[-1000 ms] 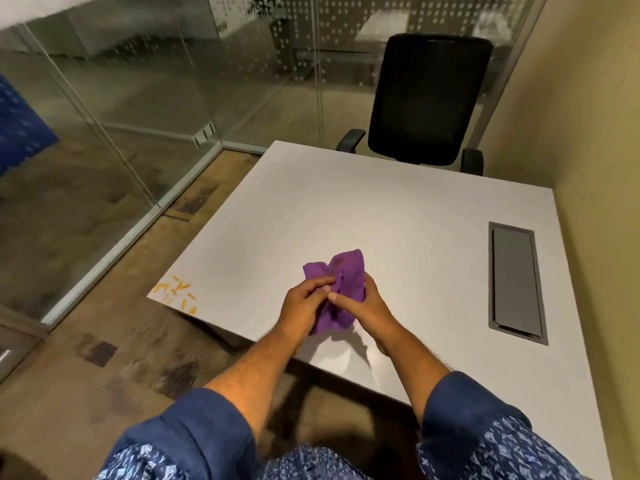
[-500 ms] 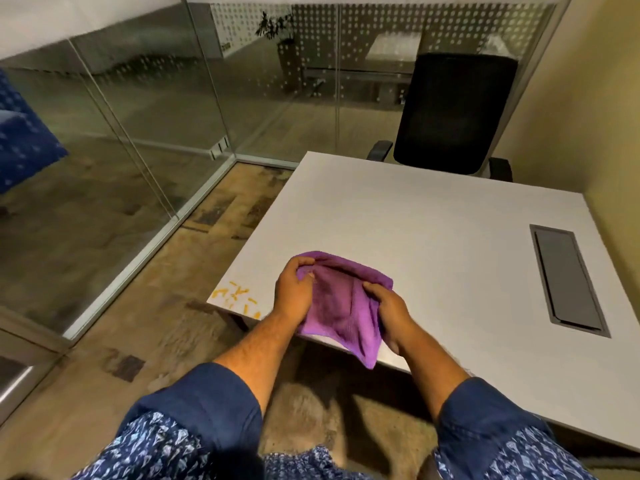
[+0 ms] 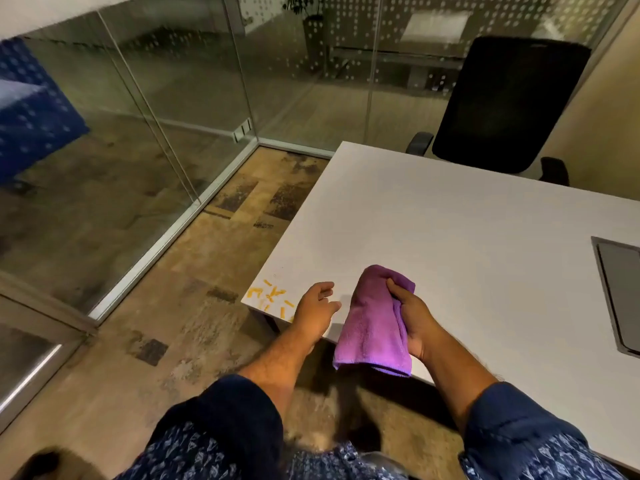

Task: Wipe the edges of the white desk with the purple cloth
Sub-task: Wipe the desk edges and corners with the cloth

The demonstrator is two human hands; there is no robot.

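Note:
The purple cloth point(image 3: 372, 327) is folded into a long pad and hangs over the near edge of the white desk point(image 3: 450, 237). My right hand point(image 3: 414, 317) grips it from the right side, fingers curled over its top end. My left hand point(image 3: 317, 308) hovers just left of the cloth above the desk's near edge, fingers loosely apart and holding nothing. Orange marks point(image 3: 272, 297) speckle the desk's near left corner, close to my left hand.
A black office chair point(image 3: 502, 109) stands at the desk's far side. A grey cable tray lid point(image 3: 620, 292) is set into the desk at right. Glass partitions point(image 3: 166, 133) run along the left and back, with carpeted floor point(image 3: 194, 306) between them and the desk.
My left hand has let go of the cloth and moved left. The cloth, spread between both hands before, is now folded narrow in my right hand. The view has shifted left.

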